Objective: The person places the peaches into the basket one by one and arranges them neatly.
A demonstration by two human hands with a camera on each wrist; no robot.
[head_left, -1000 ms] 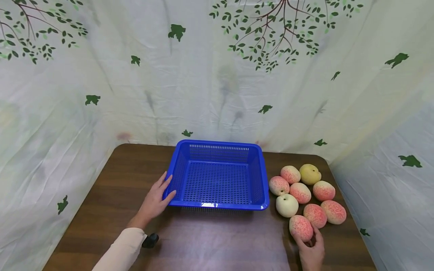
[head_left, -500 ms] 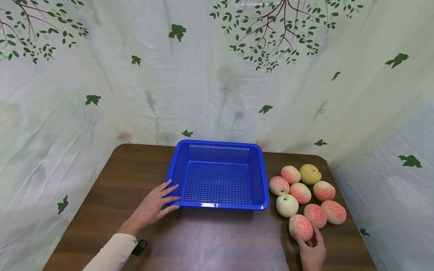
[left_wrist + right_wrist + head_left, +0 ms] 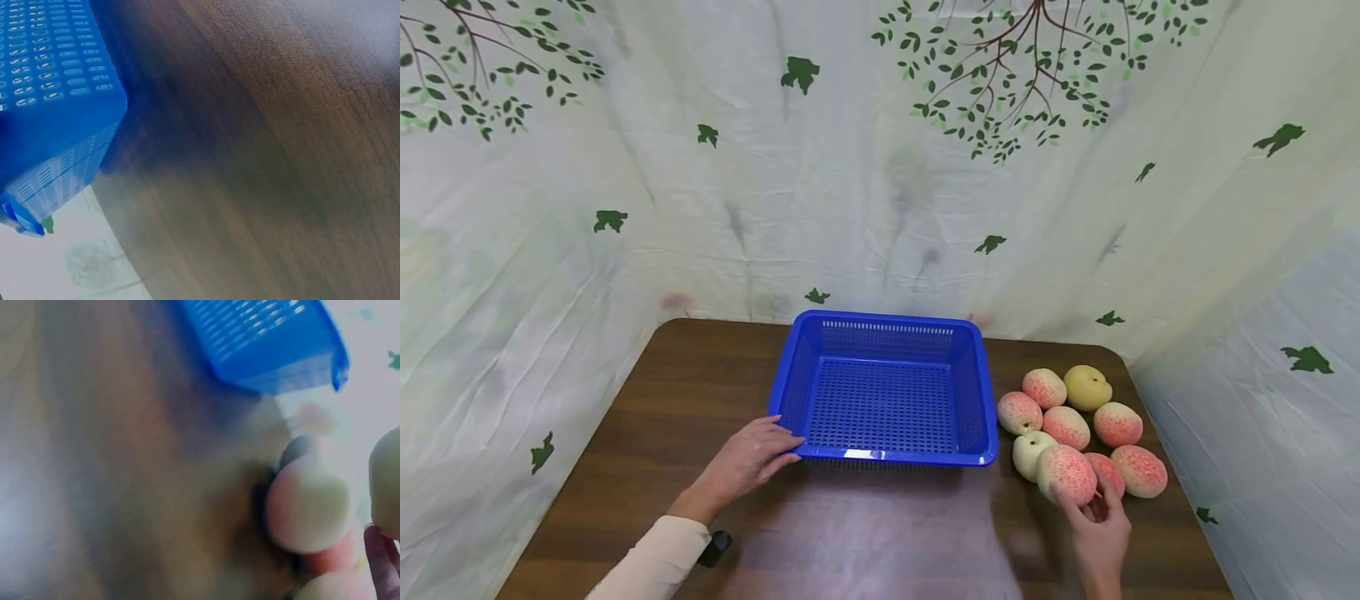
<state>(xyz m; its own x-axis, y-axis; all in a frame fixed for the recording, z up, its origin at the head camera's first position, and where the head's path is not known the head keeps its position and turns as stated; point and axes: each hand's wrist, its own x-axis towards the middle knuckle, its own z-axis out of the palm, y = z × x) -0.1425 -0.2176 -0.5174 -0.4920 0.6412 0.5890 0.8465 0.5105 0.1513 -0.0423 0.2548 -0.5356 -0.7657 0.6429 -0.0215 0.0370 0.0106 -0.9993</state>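
Observation:
At the front left corner of a blue plastic basket [image 3: 880, 404], my left hand [image 3: 748, 461] grips the rim, with fingers bent over it and the thumb at the front edge. My right hand [image 3: 1097, 521] holds a pink-speckled peach [image 3: 1066, 475] between thumb and fingers, raised above the table. In the right wrist view that peach [image 3: 386, 481] is cut off at the right edge, with a fingertip [image 3: 373, 540] against it. The held peach partly covers a whitish peach [image 3: 1028, 454] and a pink one [image 3: 1107, 473] behind it. The left wrist view shows the basket [image 3: 56, 125] but no fingers.
Several more peaches lie grouped right of the basket, among them a yellow one [image 3: 1084, 387] at the back and a pink one [image 3: 1140, 472] near the right edge. The brown table [image 3: 880, 533] meets a leaf-printed cloth [image 3: 880, 208] at its back and sides.
My right hand has lifted the speckled peach off the table, slightly up and away from me. My left hand slid toward the basket's front corner, and its spread fingers have bent over the rim.

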